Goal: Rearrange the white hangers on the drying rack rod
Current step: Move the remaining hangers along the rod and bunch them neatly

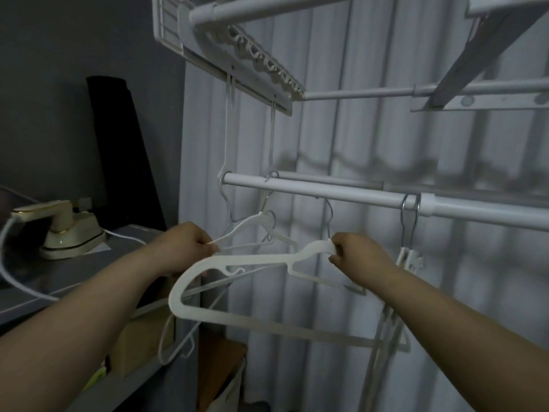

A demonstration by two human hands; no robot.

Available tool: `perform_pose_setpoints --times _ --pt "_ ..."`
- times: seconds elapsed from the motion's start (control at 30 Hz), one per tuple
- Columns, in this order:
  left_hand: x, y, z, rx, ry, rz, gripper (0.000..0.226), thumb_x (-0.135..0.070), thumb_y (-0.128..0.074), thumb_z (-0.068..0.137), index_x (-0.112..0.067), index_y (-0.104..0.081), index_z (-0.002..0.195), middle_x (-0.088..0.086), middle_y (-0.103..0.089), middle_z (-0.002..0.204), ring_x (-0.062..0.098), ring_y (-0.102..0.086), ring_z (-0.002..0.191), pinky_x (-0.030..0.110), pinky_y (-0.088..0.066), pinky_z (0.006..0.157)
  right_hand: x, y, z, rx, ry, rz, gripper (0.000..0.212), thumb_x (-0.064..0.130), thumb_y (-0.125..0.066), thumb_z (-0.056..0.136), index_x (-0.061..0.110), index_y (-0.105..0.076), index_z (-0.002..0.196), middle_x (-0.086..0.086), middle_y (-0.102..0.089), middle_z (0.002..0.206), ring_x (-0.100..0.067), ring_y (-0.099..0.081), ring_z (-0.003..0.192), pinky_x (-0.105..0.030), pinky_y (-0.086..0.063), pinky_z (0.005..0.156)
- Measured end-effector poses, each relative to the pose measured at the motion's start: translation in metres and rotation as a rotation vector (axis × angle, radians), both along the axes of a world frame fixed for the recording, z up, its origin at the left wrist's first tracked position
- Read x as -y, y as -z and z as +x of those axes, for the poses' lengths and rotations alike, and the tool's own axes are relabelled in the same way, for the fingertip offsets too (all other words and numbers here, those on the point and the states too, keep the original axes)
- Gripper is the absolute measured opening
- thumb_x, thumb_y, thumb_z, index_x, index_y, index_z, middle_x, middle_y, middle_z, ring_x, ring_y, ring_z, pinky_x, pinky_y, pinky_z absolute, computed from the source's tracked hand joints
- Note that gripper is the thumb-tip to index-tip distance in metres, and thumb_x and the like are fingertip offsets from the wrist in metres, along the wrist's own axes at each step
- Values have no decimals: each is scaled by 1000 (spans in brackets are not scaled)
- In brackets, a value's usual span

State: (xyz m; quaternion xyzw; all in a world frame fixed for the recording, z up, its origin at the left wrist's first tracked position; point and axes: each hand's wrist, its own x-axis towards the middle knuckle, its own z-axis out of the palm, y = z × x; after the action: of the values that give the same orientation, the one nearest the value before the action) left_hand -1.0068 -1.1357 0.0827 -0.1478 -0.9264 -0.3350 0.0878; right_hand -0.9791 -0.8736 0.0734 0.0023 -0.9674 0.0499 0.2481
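Note:
A white rod (341, 194) of the drying rack runs from centre to right. A thick white hanger (237, 318) hangs from it by a metal hook; my right hand (359, 257) pinches its neck just below the hook. My left hand (185, 246) grips the shoulder end of a thinner white hanger (242, 226) further left on the rod. Behind these hangs another thin hanger (279, 237). Further right, several white hangers (411, 260) hang bunched on one metal hook, edge-on to me.
A cream iron (64, 230) with a white cord stands on a grey ironing surface (89, 278) at the left. A dark roll leans on the grey wall behind it. The rack's upper frame (237, 55) and white curtains fill the background. Cardboard boxes (219, 367) sit below.

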Motion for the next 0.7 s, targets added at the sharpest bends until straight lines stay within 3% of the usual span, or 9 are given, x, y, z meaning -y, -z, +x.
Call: perform_pose_setpoints --times 0.17,0.23,0.33,0.4,0.5,0.6,0.7 --pt "10 12 -6 8 8 1 26 -21 -51 92 -6 -69 81 -4 -61 50 10 -57 46 23 -43 51 3 9 4 140 7 15 23 19 -53 89 6 -56 108 -11 -60 100 -24 -56 91 -21 -29 59" --pt "11 16 -8 -54 -8 -17 24 -21 -49 93 -8 -67 84 -2 -61 60 15 -58 57 24 -43 55 4 12 8 149 -23 36 5 19 -53 89 16 -56 92 -11 -62 103 -23 -55 88 -21 -27 57" --pt "14 20 -5 -152 -53 -24 25 -26 -48 92 -13 -67 101 2 -65 90 19 -59 86 25 -40 72 6 17 14 151 -83 77 38 19 -53 88 27 -28 60 -9 -61 95 -23 -55 88 -23 -26 55" --pt "14 21 5 -255 -73 68 22 -26 -49 92 -16 -66 102 -2 -61 93 12 -57 87 23 -37 73 7 20 19 133 -143 97 33 19 -53 87 25 -30 64 -11 -61 95 -25 -57 92 -24 -26 58" --pt "13 24 32 -371 -51 227 13 -24 -50 91 -28 -63 89 -16 -59 83 -6 -50 74 13 -34 61 11 24 31 126 -233 109 13 20 -54 87 24 -42 85 -13 -63 106 -25 -57 100 -22 -26 64" --pt "6 28 72 -332 88 306 20 -20 -53 88 -31 -62 74 -19 -64 66 -6 -58 67 7 -41 60 15 27 44 130 -309 107 8 23 -54 88 21 -49 93 -12 -62 106 -24 -57 98 -21 -27 64" --pt "-7 39 117 -210 224 275 23 -14 -59 85 -30 -64 69 -16 -67 61 -11 -59 64 0 -42 61 18 29 57 114 -370 89 21 23 -57 86 8 -56 100 -12 -63 104 -23 -56 95 -20 -23 62"
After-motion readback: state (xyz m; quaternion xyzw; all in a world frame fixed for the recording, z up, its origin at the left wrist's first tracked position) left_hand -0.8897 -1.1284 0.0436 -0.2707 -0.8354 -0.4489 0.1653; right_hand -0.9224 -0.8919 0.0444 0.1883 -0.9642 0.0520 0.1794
